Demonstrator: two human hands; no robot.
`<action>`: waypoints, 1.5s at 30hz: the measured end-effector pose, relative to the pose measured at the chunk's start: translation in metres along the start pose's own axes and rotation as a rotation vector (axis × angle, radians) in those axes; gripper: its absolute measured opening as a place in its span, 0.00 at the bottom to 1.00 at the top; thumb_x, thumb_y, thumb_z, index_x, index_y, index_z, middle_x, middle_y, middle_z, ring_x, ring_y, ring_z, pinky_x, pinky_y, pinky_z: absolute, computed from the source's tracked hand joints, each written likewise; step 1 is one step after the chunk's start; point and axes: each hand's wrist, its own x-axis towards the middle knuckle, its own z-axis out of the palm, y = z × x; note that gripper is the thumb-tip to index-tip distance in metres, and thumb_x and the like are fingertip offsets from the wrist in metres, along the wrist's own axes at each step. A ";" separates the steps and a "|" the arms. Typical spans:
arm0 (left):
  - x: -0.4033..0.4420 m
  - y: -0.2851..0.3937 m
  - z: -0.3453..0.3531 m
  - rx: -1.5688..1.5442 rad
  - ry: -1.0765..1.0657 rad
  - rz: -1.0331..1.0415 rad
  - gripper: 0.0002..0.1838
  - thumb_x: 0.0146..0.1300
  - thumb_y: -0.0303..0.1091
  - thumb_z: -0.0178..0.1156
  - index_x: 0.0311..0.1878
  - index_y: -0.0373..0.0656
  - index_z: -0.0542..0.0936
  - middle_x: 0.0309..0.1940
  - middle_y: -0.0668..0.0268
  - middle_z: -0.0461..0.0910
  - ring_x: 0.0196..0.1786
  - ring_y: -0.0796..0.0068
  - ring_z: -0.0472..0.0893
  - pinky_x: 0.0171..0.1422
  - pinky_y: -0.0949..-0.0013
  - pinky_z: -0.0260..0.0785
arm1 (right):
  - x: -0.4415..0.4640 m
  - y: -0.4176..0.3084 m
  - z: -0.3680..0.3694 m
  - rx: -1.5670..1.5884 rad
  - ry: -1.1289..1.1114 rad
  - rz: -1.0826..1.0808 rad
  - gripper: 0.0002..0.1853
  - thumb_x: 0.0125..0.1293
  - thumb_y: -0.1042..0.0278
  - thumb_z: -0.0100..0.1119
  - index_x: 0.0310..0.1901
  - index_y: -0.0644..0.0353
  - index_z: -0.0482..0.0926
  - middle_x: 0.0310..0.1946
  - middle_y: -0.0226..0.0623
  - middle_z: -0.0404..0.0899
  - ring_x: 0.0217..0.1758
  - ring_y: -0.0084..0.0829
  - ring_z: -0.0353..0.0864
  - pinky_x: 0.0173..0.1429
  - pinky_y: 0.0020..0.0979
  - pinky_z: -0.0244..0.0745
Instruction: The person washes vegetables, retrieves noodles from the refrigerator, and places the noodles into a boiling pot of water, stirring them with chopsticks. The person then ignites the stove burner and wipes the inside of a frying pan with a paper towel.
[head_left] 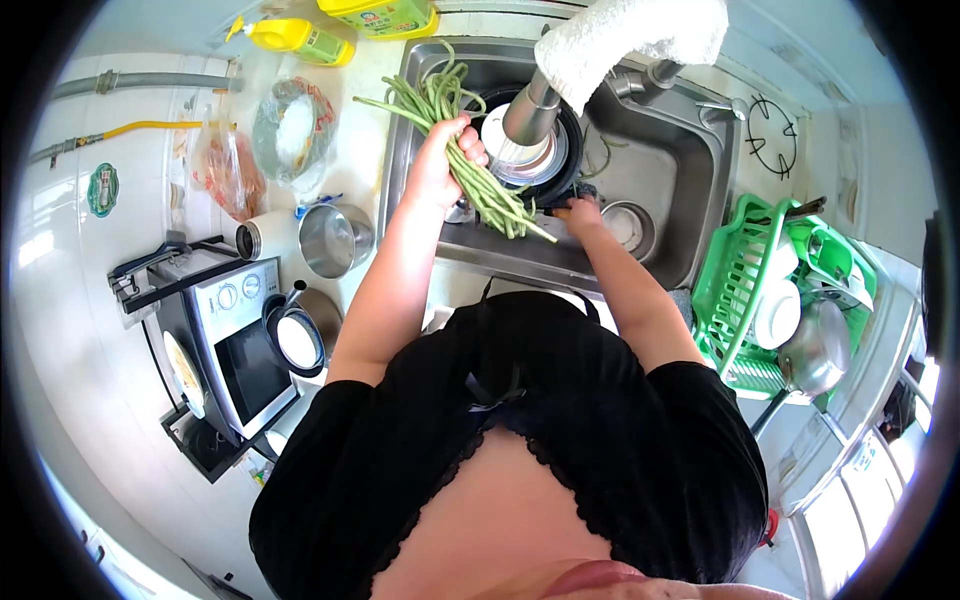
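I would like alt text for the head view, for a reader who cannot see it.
A person's left hand grips a bunch of long green beans over a metal sink. The right hand is beside a black round vessel.

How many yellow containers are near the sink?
2: a pump-topped container at upper left, and a second container beside it, nearer the sink, partly outside the picture. More may be hidden.

Probably long beans, bunched aslant
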 end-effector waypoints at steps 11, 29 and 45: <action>0.022 -0.012 -0.016 0.053 0.135 -0.073 0.06 0.55 0.28 0.55 0.36 0.40 0.72 0.30 0.60 0.76 0.28 0.72 0.74 0.32 0.68 0.69 | 0.001 -0.013 -0.053 0.594 0.373 0.082 0.08 0.52 0.77 0.54 0.36 0.61 0.78 0.40 0.44 0.75 0.38 0.37 0.78 0.41 0.32 0.73; 0.014 -0.064 -0.013 0.195 -0.039 -0.066 0.14 0.59 0.32 0.57 0.47 0.35 0.76 0.41 0.61 0.78 0.43 0.72 0.78 0.49 0.70 0.70 | -0.063 -0.125 -0.121 0.816 0.007 -0.539 0.27 0.52 0.66 0.65 0.52 0.68 0.67 0.43 0.40 0.75 0.48 0.28 0.74 0.54 0.29 0.67; -0.010 -0.036 -0.022 1.383 0.328 0.743 0.15 0.50 0.30 0.58 0.43 0.40 0.74 0.39 0.60 0.76 0.42 0.66 0.76 0.48 0.66 0.68 | -0.038 -0.149 -0.153 1.254 -0.557 -0.172 0.07 0.52 0.70 0.59 0.31 0.62 0.73 0.21 0.33 0.72 0.24 0.30 0.76 0.33 0.29 0.74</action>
